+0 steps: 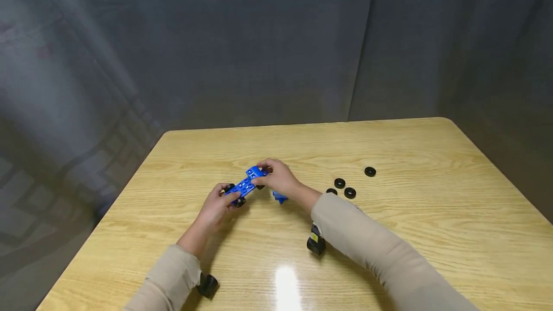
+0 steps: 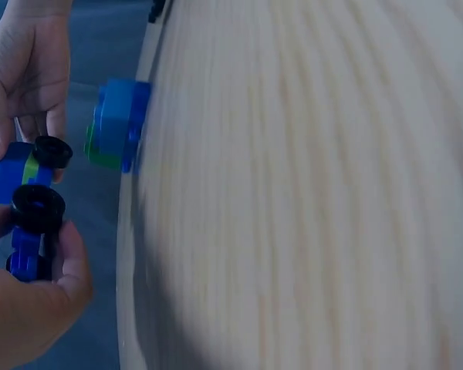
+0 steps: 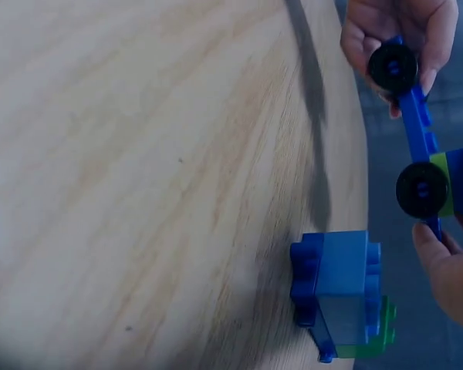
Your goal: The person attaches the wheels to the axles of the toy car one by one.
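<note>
A blue toy car base [image 1: 245, 186] with studs and black wheels is held between both hands above the table. My left hand [image 1: 217, 203] grips its near end, thumb on top, beside a black wheel [image 2: 38, 208]. My right hand [image 1: 281, 176] holds the far end, where a blue and lime-green block [image 3: 459, 177] sits on the base; another black wheel [image 3: 422, 190] shows there. Just below the right hand, a separate stack of blue blocks [image 1: 280, 197] rests on the table; the right wrist view also shows a green piece [image 3: 378, 335] on it.
Several loose black tyres [image 1: 350, 193] lie on the wooden table [image 1: 432, 181] right of the hands. One black tyre [image 1: 370, 172] lies farther off. Black box-like things show beside the right sleeve [image 1: 316, 240] and left sleeve [image 1: 168, 277]. A grey curtain [image 1: 268, 52] hangs behind the table.
</note>
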Tool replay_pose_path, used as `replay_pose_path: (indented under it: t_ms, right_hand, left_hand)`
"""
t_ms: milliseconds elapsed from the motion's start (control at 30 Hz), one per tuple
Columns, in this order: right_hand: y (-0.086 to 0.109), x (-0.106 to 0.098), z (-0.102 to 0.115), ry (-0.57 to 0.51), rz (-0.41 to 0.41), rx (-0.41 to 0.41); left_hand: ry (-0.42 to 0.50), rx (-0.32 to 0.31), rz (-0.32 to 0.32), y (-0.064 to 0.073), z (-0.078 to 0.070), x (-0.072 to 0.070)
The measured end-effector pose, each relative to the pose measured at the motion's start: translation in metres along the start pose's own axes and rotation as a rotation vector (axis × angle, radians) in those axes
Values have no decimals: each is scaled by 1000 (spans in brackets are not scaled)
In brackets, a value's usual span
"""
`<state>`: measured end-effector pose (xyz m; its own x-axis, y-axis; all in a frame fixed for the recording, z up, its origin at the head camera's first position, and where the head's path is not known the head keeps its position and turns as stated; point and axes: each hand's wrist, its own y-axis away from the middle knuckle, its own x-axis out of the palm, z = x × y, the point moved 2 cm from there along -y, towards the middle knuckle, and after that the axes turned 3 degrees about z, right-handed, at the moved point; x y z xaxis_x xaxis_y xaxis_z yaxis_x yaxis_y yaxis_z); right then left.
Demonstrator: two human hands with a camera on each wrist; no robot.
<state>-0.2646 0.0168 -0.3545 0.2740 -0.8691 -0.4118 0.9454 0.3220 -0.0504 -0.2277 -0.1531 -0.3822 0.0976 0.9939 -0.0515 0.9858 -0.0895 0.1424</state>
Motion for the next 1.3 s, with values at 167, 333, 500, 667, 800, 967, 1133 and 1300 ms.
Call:
replay_pose_path:
  t_ms: [167, 333, 500, 667, 800, 967, 1133, 1300]
  right_hand:
    - [-9, 4, -5, 58, 87, 19]
    - [-13, 9, -9, 151, 125, 25]
    - [-16, 14, -11, 201, 163, 30]
    - [-18, 20, -11, 265, 194, 10]
    - [-17, 24, -9, 307, 202, 16]
    - [-17, 30, -7, 321, 209, -2]
    - [-19, 34, -7, 315, 217, -13]
    - [-20, 36, -8, 319, 217, 0]
  left_hand:
    - [-98, -17, 32, 1, -2, -5]
    - [-316, -28, 64, 2, -1, -10]
    - [-506, -7, 76, 2, -1, -14]
    - [-627, 1, 94, 1, 1, -18]
    - [-667, 5, 104, 1, 2, -21]
    - [-707, 17, 97, 2, 4, -24]
    - [-757, 40, 100, 2, 5, -26]
    - [-765, 44, 99, 1, 7, -27]
